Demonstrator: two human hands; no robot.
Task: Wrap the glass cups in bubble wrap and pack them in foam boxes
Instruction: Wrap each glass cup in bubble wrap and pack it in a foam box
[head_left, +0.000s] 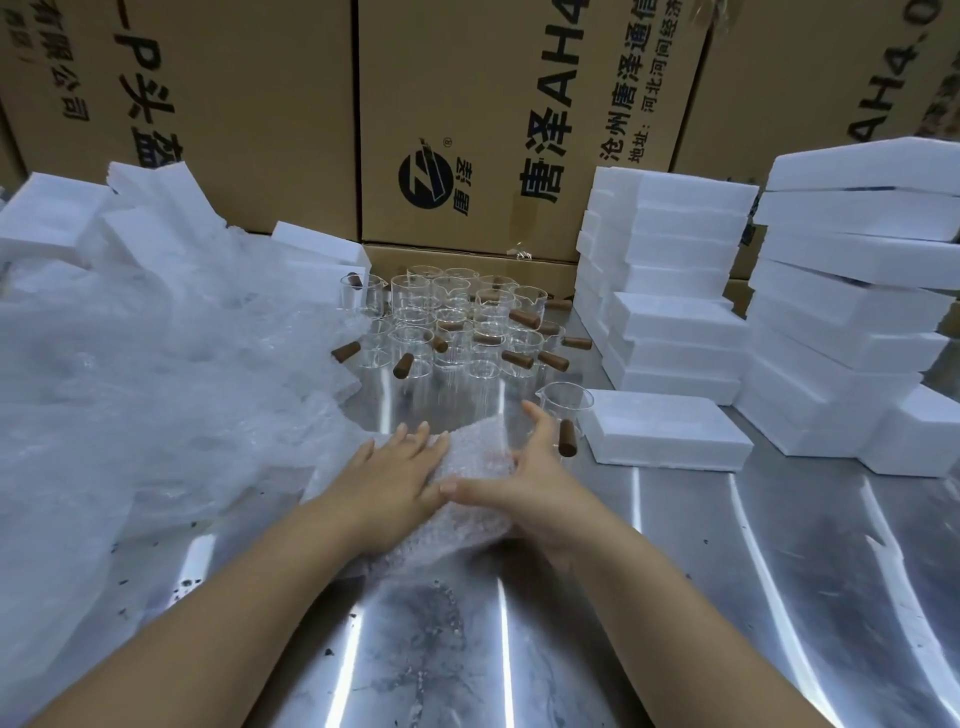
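A bundle of bubble wrap (470, 467) lies on the steel table (727, 597) in front of me. My left hand (397, 480) presses flat on its left side with straight fingers. My right hand (530, 480) lies on its right side, fingers straight and thumb across the top. What is inside the wrap is hidden. One glass cup (563, 410) with a brown wooden handle stands just behind my right hand. Several more glass cups (457, 327) stand grouped farther back. A closed white foam box (662, 434) lies to the right of the single cup.
Stacks of white foam boxes (841, 322) rise at the right and back right. A big heap of loose bubble wrap and plastic (145, 374) covers the left, with foam pieces (57, 218) behind it. Brown cardboard cartons (467, 119) wall off the back.
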